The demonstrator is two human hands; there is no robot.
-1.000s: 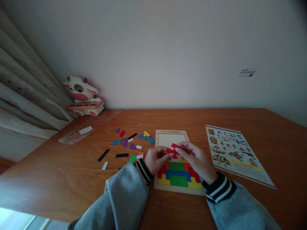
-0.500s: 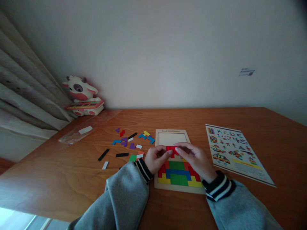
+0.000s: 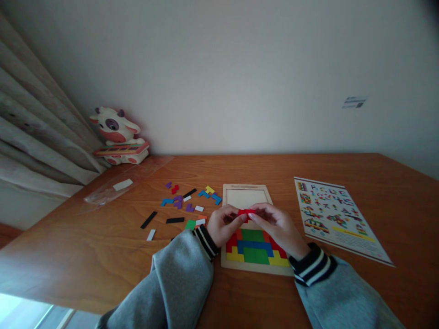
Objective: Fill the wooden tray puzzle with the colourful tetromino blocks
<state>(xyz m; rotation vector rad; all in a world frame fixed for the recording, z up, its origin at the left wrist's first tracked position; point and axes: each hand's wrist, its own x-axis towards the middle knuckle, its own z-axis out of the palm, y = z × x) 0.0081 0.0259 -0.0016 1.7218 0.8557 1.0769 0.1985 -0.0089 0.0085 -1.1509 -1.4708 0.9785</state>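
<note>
Between the fingertips of both hands is a red puzzle piece [image 3: 245, 213], held above the middle of a wooden puzzle board [image 3: 240, 268]. My left hand [image 3: 222, 225] pinches its left end, and my right hand [image 3: 279, 228] pinches its right end. Fingers cover part of the piece, so its full outline is hidden. In the near half of the board lie fitted pieces: a green piece [image 3: 256, 257], a blue piece [image 3: 254, 246], and red and yellow ones at the sides. The far half shows the pale bare base [image 3: 245, 197].
Left of the board several loose pieces lie scattered, among them a black strip [image 3: 148, 220], a white piece [image 3: 151, 235] and a purple piece [image 3: 177, 202]. A printed pattern sheet [image 3: 339, 214] lies at right. A plastic bag [image 3: 113, 189] and a cow toy [image 3: 120, 137] stand far left.
The red piece has tilted in my fingers, so that less of its face shows now. Both hands stay in nearly the same place over the board.
</note>
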